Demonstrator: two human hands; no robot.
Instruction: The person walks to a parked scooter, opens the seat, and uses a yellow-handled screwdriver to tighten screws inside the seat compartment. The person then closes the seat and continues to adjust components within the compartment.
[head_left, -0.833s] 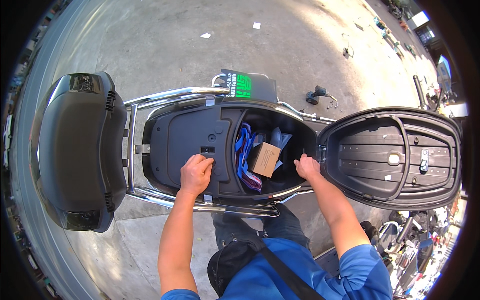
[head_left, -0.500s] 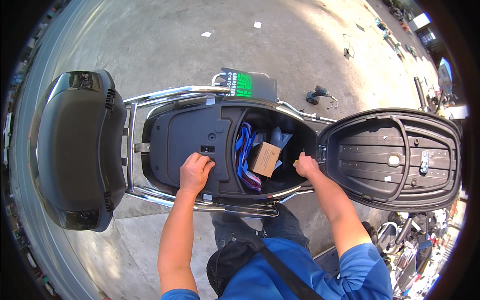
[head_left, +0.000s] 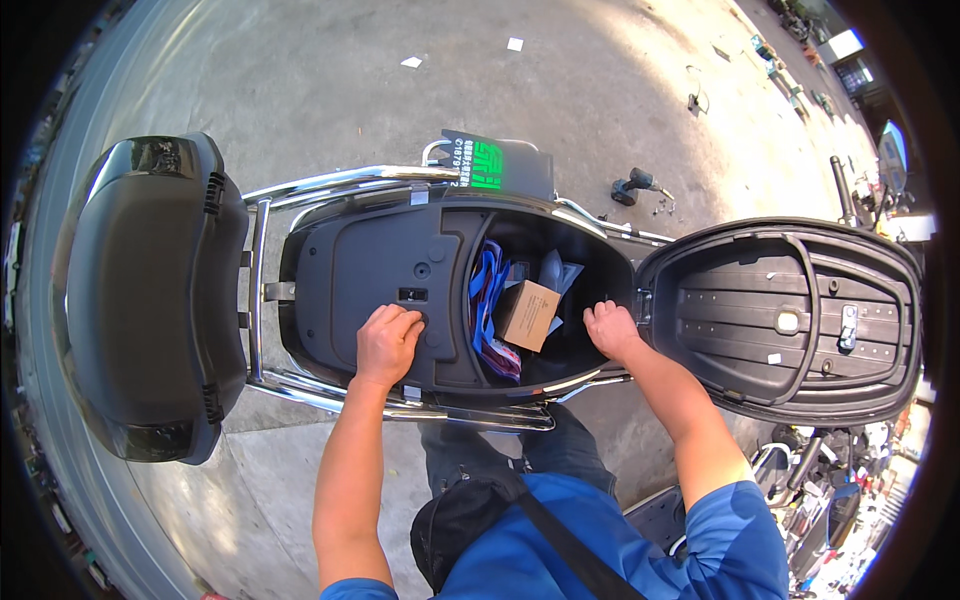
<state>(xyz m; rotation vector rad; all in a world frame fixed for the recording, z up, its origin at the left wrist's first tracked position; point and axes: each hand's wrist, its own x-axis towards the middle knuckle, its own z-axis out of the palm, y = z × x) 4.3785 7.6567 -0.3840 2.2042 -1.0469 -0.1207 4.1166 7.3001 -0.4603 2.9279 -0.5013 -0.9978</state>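
A scooter stands sideways in front of me, its under-seat storage compartment [head_left: 590, 365] uncovered. My left hand [head_left: 386, 345] rests on the black plastic panel [head_left: 365, 250] left of the opening, just below a small latch slot [head_left: 412, 295]. Its fingers are pinched together, and what they hold, if anything, is hidden. Over the right part of the compartment is my right hand [head_left: 610, 330], fingers curled, their contents not visible. Between the hands, inside the compartment, lie a brown cardboard box [head_left: 530, 316] and a blue folded bag [head_left: 488, 285].
The hinged seat [head_left: 740, 325] lies tipped back to the right, underside up. At left is a black top case [head_left: 150, 300] behind chrome rails [head_left: 262, 290]. A cordless drill [head_left: 632, 186] lies on the concrete beyond the scooter, with small loose parts beside it.
My right hand has turned slightly, and a yellow bit at its fingertips no longer shows. My left hand stays at the same spot on the panel.
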